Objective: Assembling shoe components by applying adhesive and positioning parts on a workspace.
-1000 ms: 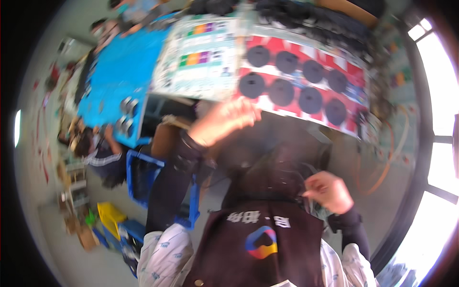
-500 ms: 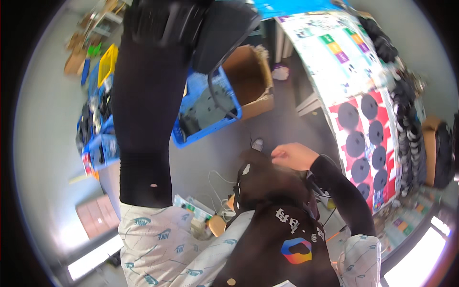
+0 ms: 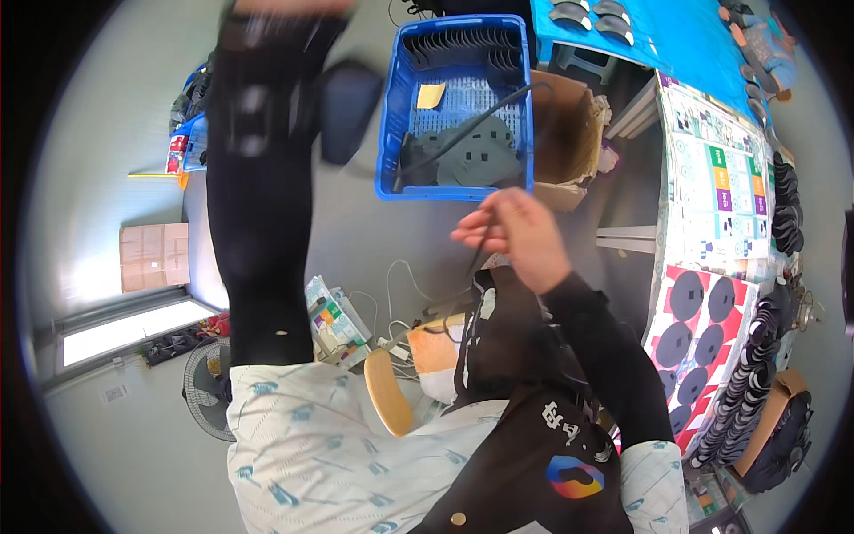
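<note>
My left arm reaches up along the left side. Only a sliver of my left hand [image 3: 294, 5] shows at the top edge, its fingers out of sight. Beside that forearm hangs a blurred dark rounded pad [image 3: 351, 111]; what holds it is hidden. My right hand [image 3: 525, 236] is in the middle, fingers closed around a thin black cord [image 3: 481, 247] whose lower end hangs down. A long dark strip [image 3: 471, 125] crosses over a blue plastic basket [image 3: 389, 133]; whether it joins the cord or the pad, I cannot tell. Dark curved pieces [image 3: 463, 44] and grey-green pieces [image 3: 480, 156] lie in the basket.
An open cardboard box [image 3: 583, 142] stands right of the basket. Along the right runs a table with printed sheets [image 3: 712, 191], round black discs [image 3: 687, 295] and a blue cover [image 3: 680, 36]. A wooden chair part [image 3: 389, 392], white cables [image 3: 418, 285] and a fan [image 3: 209, 392] are lower left.
My view has turned, so the basket sits higher and the table farther right. My right hand has risen and now shows a black cord in its fingers. The pad beside my left arm hangs lower.
</note>
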A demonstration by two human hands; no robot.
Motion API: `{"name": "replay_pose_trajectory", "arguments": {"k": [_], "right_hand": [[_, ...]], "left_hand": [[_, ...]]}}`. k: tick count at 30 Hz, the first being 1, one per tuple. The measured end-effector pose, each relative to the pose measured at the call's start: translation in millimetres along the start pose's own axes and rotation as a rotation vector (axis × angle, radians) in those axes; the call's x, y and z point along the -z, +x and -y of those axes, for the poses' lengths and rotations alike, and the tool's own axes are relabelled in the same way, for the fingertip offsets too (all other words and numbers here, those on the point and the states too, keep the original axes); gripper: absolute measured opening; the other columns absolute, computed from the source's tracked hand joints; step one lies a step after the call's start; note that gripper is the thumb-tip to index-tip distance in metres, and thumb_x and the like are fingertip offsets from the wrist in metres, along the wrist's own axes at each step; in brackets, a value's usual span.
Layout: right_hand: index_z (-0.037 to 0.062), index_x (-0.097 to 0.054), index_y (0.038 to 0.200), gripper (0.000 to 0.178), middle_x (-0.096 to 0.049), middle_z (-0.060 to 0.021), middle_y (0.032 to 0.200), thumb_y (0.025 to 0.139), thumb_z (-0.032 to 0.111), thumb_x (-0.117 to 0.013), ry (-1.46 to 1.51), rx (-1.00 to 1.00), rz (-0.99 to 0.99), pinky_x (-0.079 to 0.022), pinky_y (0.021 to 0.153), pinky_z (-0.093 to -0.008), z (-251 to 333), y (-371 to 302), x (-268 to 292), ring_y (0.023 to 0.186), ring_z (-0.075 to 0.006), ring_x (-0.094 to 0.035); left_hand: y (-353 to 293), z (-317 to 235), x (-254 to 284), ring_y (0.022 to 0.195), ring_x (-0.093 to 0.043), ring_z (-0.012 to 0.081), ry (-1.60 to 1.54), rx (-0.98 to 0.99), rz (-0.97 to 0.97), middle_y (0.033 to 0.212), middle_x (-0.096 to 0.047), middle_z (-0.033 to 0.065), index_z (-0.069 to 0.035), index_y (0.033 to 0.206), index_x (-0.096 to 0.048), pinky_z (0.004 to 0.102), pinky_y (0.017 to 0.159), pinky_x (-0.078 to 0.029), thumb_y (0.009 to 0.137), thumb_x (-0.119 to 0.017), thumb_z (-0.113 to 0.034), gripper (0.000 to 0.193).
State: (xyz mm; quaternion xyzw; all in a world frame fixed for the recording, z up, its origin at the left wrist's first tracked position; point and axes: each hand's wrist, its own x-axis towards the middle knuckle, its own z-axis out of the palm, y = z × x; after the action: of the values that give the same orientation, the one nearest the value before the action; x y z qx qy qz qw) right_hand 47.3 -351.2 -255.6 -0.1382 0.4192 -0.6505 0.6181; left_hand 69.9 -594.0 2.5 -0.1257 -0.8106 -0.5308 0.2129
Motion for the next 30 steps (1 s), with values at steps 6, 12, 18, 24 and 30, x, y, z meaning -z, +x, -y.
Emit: {"name": "replay_pose_trajectory", "arguments": {"k": [6, 12, 18, 24, 30], "right_hand": [[0.0016, -0.055, 0.108, 0.028, -0.070, -0.0197, 0.105, 0.112, 0.026, -0.042, 0.225, 0.218, -0.165, -0.061, 0.089, -0.0377, 74.0, -46.9, 25.9, 0.106, -0.0372, -0.073], [0.0007, -0.056, 0.108, 0.029, -0.071, -0.0174, 0.099, 0.112, 0.027, -0.045, 0.147, 0.187, -0.247, -0.062, 0.083, -0.0344, 70.9, -53.2, 46.4, 0.099, -0.0336, -0.074], [0.0015, -0.058, 0.109, 0.025, -0.071, -0.0127, 0.098, 0.111, 0.024, -0.048, -0.234, 0.213, -0.345, -0.061, 0.077, -0.0322, 48.6, -43.6, 96.0, 0.089, -0.0252, -0.075], [0.0006, -0.068, 0.099, 0.017, -0.066, -0.0151, 0.080, 0.088, 0.013, -0.067, -1.448, 0.570, -0.440, -0.054, 0.079, -0.0420, 69.0, -100.7, 70.8, 0.082, -0.0365, -0.066], [0.0001, -0.057, 0.138, 0.052, -0.061, -0.0216, 0.135, 0.093, 0.025, -0.069, -1.468, 0.299, 0.149, -0.052, 0.099, -0.0408, 17.9, -140.0, 84.7, 0.122, -0.0335, -0.061]], "left_hand": [[-300.2, 116.3, -94.8, 0.152, -0.032, 0.0257, -0.349, 0.739, 0.377, 0.162, -0.036, 0.0155, -0.003, 0.160, -0.027, 0.0406, 0.123, -0.029, 0.095, -0.063, -0.028, 0.079], [-357.3, 93.1, -248.5, 0.116, -0.056, 0.0173, -0.875, 1.068, 0.316, 0.130, -0.061, 0.0099, -0.002, 0.151, -0.042, 0.0306, 0.096, -0.046, 0.094, -0.062, -0.010, 0.061], [-288.6, 34.9, -201.2, 0.070, -0.062, 0.0086, -0.440, 1.180, 0.104, 0.086, -0.068, 0.0031, 0.000, 0.100, -0.069, 0.0243, 0.064, -0.049, 0.099, -0.056, -0.013, 0.019], [-244.1, 35.9, -209.7, 0.044, -0.041, 0.0059, -0.602, 1.343, 0.197, 0.053, -0.046, -0.0034, -0.004, 0.088, -0.061, 0.0254, 0.044, -0.033, 0.107, -0.052, -0.033, 0.037], [-206.7, 72.5, -232.2, 0.045, -0.045, 0.0112, -0.401, 1.208, 0.521, 0.055, -0.049, 0.0006, -0.004, 0.087, -0.063, 0.0299, 0.046, -0.036, 0.109, -0.041, -0.051, 0.057]]}}
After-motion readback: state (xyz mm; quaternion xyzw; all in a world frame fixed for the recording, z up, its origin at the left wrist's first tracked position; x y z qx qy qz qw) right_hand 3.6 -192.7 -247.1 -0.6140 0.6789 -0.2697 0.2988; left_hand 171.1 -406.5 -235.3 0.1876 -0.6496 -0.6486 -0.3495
